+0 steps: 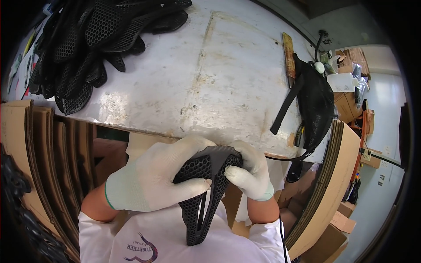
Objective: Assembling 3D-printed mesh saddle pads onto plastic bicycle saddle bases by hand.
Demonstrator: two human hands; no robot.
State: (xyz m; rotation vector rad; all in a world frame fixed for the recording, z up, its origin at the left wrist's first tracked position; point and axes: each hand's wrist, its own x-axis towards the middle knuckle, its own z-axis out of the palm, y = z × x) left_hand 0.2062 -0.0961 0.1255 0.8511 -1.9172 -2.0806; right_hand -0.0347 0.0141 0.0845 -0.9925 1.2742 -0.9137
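Along the left of the worn white metal-topped workbench (219,74) lies a heap of black honeycomb-lattice saddle pads (87,44), well apart from the hands; upright sheets of brown corrugated cardboard (48,149) stand below that edge. Nearer the person's chest, the left hand (153,177), in a white knit glove, is closed over the wide end of a single black lattice saddle pad with a central slot (204,197), its thumb lying across the mesh. This pad sits just off the bench's near edge, held in the air between both hands, with its long axis running from the hands down toward the person's white shirt (175,245), narrow nose pointing at the body. The right hand (250,173), likewise gloved, clamps the same wide end from the other side, fingers curled over its rim, so neither hand is nearer than the other. Farther right, a black strapped pouch (313,101) hangs over the bench's edge, beside a wooden-handled tool (288,55).
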